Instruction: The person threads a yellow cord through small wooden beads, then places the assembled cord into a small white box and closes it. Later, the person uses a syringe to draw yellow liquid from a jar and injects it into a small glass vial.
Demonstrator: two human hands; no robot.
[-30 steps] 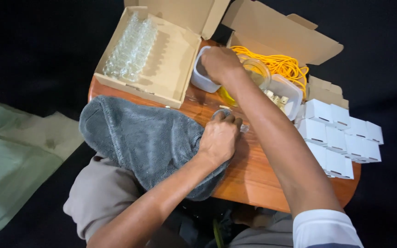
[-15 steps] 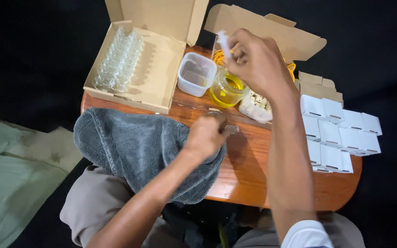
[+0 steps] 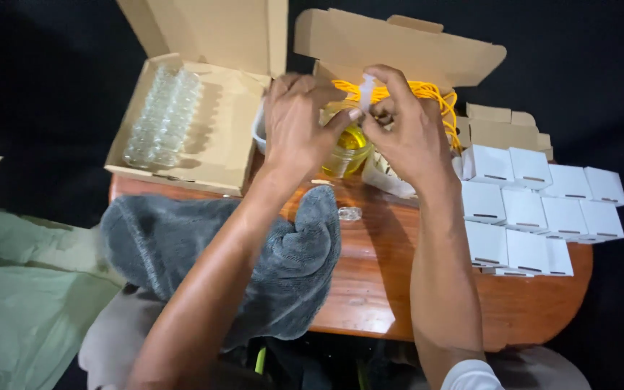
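Observation:
My left hand [image 3: 299, 123] and my right hand [image 3: 407, 128] meet above the far side of the round wooden table [image 3: 399, 289]. Together their fingertips pinch a small white, translucent piece [image 3: 366, 88]. Just below them stands a glass jar of yellow liquid [image 3: 348, 148]. A small clear glass vial [image 3: 349, 213] lies on the wood beneath my hands. A grey towel [image 3: 254, 253] drapes over the table's near left edge, under my left forearm.
An open cardboard box [image 3: 222, 137] at the back left holds rows of clear glass vials [image 3: 162, 115]. Another open box [image 3: 399, 43] holds yellow cord [image 3: 431, 94]. Several small white boxes [image 3: 536, 209] stand in rows at the right. Green cloth [image 3: 16, 289] lies at the left.
My left hand has left the towel and vial on the table and risen to join my right hand. My right hand lifted a white piece from the tub area.

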